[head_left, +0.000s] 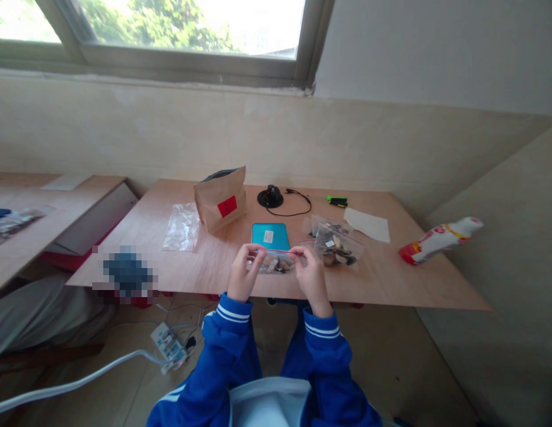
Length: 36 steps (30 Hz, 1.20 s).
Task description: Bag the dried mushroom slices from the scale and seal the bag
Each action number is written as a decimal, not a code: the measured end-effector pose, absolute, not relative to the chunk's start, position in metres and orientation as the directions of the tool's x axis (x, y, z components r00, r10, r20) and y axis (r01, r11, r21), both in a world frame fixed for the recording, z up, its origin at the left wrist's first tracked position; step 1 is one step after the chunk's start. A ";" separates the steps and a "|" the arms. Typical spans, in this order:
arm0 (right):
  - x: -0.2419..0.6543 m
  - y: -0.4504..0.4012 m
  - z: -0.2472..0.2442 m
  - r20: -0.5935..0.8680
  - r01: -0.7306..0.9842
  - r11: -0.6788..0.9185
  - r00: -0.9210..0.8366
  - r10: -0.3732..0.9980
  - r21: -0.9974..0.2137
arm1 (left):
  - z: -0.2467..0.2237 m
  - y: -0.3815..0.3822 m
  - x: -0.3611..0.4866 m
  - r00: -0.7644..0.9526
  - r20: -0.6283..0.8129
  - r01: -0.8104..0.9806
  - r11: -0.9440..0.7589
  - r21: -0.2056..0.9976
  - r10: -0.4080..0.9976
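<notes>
My left hand [246,270] and my right hand [310,273] pinch the two ends of the red seal strip on a clear zip bag [276,264]. Dark and pale brown dried pieces lie inside this bag, near the table's front edge. Just behind it is a flat blue device [278,233] with a white label. To the right of my right hand rest filled zip bags [340,248] with similar brown pieces, partly overlapping. The exact kind of the pieces is too small to tell.
A brown paper pouch [222,204] stands behind left, beside empty clear bags [181,228]. Farther back are a black round stand [270,197] with a cable and a screwdriver [337,201]. White paper [368,225] and a red-white bottle [440,240] are right. A power strip [169,347] lies below.
</notes>
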State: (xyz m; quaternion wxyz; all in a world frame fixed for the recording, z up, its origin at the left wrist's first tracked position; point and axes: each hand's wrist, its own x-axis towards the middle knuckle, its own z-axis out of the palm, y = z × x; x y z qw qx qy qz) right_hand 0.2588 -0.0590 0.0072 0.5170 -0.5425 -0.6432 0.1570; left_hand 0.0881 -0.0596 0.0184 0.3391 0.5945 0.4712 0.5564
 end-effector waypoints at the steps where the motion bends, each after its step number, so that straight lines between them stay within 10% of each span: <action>1: 0.259 -0.059 0.007 0.504 0.553 0.362 0.124 0.855 -0.750 | 0.019 -0.059 0.088 -0.064 0.346 0.195 -0.328 0.924 0.936; 36: 0.241 -0.067 0.022 0.510 0.439 0.458 0.000 0.860 -0.773 | 0.025 -0.063 0.090 -0.118 0.335 0.230 -0.302 0.925 0.935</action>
